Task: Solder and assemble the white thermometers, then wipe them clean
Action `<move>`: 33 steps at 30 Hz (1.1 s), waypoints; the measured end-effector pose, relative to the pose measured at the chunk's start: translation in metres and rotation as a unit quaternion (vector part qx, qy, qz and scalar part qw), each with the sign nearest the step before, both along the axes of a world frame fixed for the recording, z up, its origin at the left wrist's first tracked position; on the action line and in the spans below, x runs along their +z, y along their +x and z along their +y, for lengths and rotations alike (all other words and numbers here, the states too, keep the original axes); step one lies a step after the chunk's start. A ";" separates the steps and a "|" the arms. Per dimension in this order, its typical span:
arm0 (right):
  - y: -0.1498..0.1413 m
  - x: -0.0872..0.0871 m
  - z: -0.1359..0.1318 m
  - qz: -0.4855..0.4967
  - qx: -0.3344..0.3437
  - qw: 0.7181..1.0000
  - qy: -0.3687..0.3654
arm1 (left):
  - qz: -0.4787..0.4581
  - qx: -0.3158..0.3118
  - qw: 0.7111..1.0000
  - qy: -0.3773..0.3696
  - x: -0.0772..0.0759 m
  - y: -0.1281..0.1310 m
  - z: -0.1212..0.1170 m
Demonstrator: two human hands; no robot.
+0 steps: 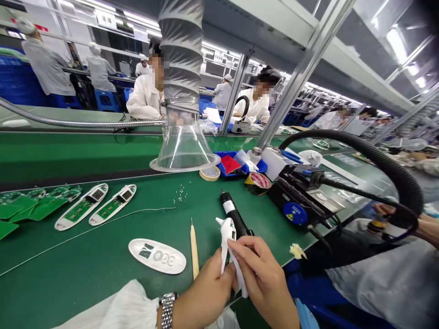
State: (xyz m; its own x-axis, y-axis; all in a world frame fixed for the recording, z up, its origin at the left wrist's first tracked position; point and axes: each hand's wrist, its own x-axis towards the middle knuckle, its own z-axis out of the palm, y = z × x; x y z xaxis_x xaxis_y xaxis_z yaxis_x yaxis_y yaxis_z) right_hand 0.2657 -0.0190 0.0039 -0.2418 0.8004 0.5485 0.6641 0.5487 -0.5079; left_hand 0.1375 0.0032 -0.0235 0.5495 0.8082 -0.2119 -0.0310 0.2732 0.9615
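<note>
My left hand point(204, 290), with a metal watch at the wrist, is closed around a white plastic device housing point(227, 230) that stands nearly upright. My right hand point(265, 278) pinches the same housing from the right; its halves look partly apart along the edge, and the fingers hide its lower part. Just behind lies a black electric screwdriver point(233, 208). Left of my hands are a thin tool with a pale handle point(194, 246) and an oval white cover point(157, 257) with a window and ring shapes. Farther left, two open housings point(82, 206) with green circuit boards lie side by side.
Green circuit boards point(44, 205) pile at the far left. A clear fume hood point(185, 148) hangs over the green bench point(103, 256). Behind are a blue tray point(222, 170), a tape roll point(258, 182) and a black machine point(298, 196) with a thick hose. Other people sit around.
</note>
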 end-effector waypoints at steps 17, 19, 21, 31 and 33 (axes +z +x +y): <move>-0.015 -0.007 -0.013 0.087 -0.038 0.995 -0.012 | 0.024 0.005 1.000 0.004 0.008 -0.002 -0.003; -0.015 -0.004 -0.013 0.132 -0.065 0.989 -0.032 | 0.024 0.007 1.000 0.016 0.007 -0.002 -0.003; -0.016 -0.002 -0.011 0.167 -0.101 0.979 -0.060 | 0.022 0.007 0.999 0.025 0.007 -0.002 -0.003; -0.024 0.003 -0.003 0.188 -0.178 0.954 -0.148 | 0.054 0.001 0.997 0.058 0.011 -0.005 -0.004; -0.026 0.004 -0.003 0.200 -0.191 0.947 -0.161 | 0.060 0.014 0.996 0.064 0.008 -0.005 -0.005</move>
State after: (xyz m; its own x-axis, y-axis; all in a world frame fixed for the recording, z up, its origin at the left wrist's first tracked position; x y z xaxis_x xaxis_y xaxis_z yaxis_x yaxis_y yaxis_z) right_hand 0.2401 -0.0221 0.0078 0.2751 0.9288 0.2482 0.5029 0.0810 -0.8605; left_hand 0.1330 -0.0020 -0.0152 0.5038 0.8473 -0.1684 0.0795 0.1487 0.9857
